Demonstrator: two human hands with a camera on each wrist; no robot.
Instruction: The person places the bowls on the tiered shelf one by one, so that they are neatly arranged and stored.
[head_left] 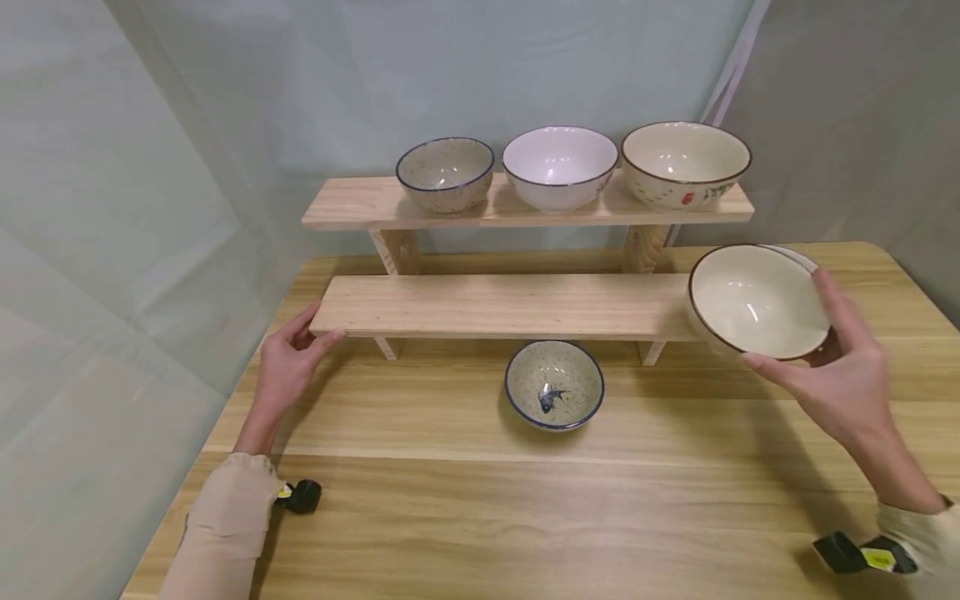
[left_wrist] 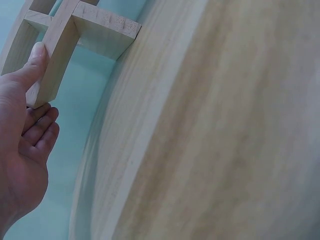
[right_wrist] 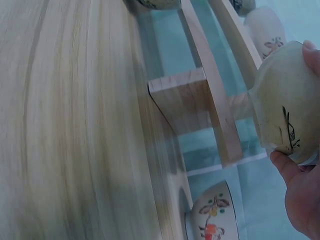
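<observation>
My right hand (head_left: 847, 379) holds a cream bowl (head_left: 757, 304) with a dark brown rim, tilted, by the right end of the lower shelf. Its outside carries a dark painted motif in the right wrist view. My left hand (head_left: 288, 362) grips the left end of the wooden display stand's lower shelf (head_left: 510, 307), thumb above and fingers beneath in the left wrist view. A speckled bowl (head_left: 555, 385) with a blue rim and a blue fish inside sits on the table before the stand.
On the upper shelf (head_left: 352, 202) stand a speckled bowl (head_left: 447, 175), a white bowl (head_left: 561, 167) and a cream bowl (head_left: 686, 167). A flower-painted bowl (right_wrist: 215, 215) stands past the stand's right end, mostly hidden in the head view. All rests on a wooden table (head_left: 480, 508).
</observation>
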